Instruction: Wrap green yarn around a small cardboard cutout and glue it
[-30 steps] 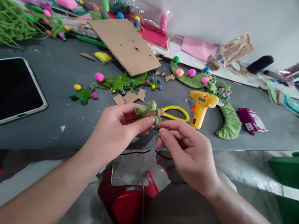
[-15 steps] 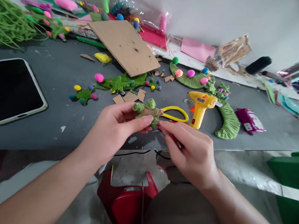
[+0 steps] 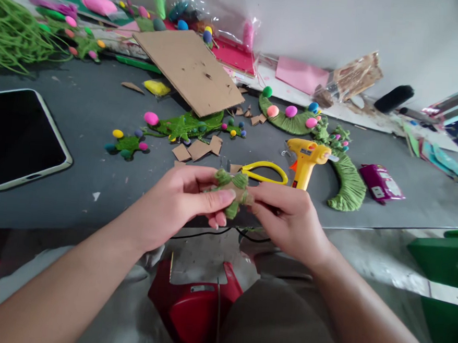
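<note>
My left hand [image 3: 184, 197] pinches a small cardboard star [image 3: 237, 184] between thumb and fingers, just above the table's front edge. Green yarn is wound around the star's points, while bare brown cardboard shows in its middle. The fingertips of my right hand [image 3: 289, 212] are closed at the star's right-hand point; whether a yarn end lies between them is hidden. Behind the star lie yellow-handled scissors [image 3: 266, 166], their blades mostly out of sight. A yellow glue gun [image 3: 306, 158] rests just beyond my right hand.
Yarn-wrapped crescents [image 3: 347, 187] with coloured balls, a green decorated piece [image 3: 188, 127] and cardboard scraps [image 3: 199, 149] lie across the table. A cardboard sheet [image 3: 192, 72] leans behind. On the left are a tablet [image 3: 19, 138] and green yarn [image 3: 17, 34]; a purple packet [image 3: 383, 182] sits right.
Both hands have lowered slightly toward me with the star, which has turned so its flat face shows more. My right fingertips have come closer against its right point.
</note>
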The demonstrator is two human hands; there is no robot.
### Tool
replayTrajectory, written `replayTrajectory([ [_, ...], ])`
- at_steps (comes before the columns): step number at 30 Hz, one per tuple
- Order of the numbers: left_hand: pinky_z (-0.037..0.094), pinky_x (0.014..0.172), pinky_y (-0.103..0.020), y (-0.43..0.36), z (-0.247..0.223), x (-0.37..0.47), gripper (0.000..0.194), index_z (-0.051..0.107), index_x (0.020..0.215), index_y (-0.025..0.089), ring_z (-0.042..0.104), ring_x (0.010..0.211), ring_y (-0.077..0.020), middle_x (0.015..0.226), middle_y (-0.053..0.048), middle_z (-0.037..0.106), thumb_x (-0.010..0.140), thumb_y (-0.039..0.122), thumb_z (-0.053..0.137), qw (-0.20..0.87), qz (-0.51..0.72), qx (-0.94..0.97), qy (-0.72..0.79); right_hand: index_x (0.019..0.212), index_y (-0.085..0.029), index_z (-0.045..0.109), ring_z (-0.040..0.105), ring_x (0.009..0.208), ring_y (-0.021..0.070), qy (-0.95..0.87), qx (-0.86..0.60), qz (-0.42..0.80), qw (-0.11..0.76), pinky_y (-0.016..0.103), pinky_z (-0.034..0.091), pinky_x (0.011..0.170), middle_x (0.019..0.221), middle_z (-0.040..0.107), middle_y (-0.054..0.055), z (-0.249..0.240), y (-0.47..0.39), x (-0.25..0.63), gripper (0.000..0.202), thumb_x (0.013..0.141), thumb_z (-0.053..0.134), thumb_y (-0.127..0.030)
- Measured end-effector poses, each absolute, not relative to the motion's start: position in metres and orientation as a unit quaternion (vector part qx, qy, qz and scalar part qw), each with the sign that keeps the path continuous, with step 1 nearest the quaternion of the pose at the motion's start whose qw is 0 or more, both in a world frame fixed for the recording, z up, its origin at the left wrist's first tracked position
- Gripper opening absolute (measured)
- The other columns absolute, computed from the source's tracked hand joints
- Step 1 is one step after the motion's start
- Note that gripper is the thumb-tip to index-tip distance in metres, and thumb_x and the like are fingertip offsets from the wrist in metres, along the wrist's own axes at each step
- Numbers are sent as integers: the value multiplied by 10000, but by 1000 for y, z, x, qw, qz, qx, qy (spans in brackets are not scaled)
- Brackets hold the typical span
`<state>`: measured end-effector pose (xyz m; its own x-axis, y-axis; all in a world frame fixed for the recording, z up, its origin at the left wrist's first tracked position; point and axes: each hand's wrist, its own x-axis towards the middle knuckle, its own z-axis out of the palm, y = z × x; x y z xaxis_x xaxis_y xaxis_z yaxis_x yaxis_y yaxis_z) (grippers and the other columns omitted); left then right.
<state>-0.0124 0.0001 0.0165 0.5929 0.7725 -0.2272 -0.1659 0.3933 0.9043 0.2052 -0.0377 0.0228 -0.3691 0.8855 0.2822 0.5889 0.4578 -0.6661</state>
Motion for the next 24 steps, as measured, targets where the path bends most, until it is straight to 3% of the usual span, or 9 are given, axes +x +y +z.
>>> replayTrajectory([
  [3, 528, 573, -188, 0, 19, -14, 137, 799, 992, 218, 620, 627, -96, 807, -18, 698, 872, 278, 776, 771, 258, 487, 320, 873, -185, 756, 578, 668, 98, -779, -472, 270, 312, 216, 472, 636, 735, 670, -4, 25, -32, 211, 168, 962, 614, -188],
  [8, 515, 564, -242, -4, 23, -11, 149, 795, 858, 204, 599, 614, -141, 706, -26, 652, 874, 342, 740, 697, 246, 554, 384, 832, -183, 796, 587, 612, 111, -710, -572, 288, 292, 229, 440, 548, 747, 738, 16, 31, -32, 218, 163, 902, 722, -310],
  [15, 476, 534, -256, -6, 18, -7, 126, 803, 889, 231, 593, 633, -177, 727, -37, 676, 861, 320, 718, 648, 237, 601, 405, 778, -157, 734, 371, 497, 66, -666, -581, 406, 234, 203, 271, 422, 577, 520, -32, 45, -34, 219, 257, 934, 666, -350],
  [19, 459, 520, -257, -8, 16, -6, 88, 794, 833, 232, 595, 614, -176, 711, -25, 679, 837, 288, 726, 636, 252, 603, 411, 814, -169, 730, 402, 559, 79, -659, -581, 414, 237, 216, 324, 473, 660, 562, -20, 48, -35, 217, 255, 962, 631, -351],
  [24, 493, 536, -271, -11, 16, -1, 96, 787, 813, 229, 631, 617, -185, 762, -28, 721, 830, 307, 733, 626, 283, 590, 424, 828, -185, 731, 490, 595, 87, -703, -575, 317, 273, 216, 391, 513, 713, 648, -14, 48, -44, 203, 202, 972, 614, -264],
])
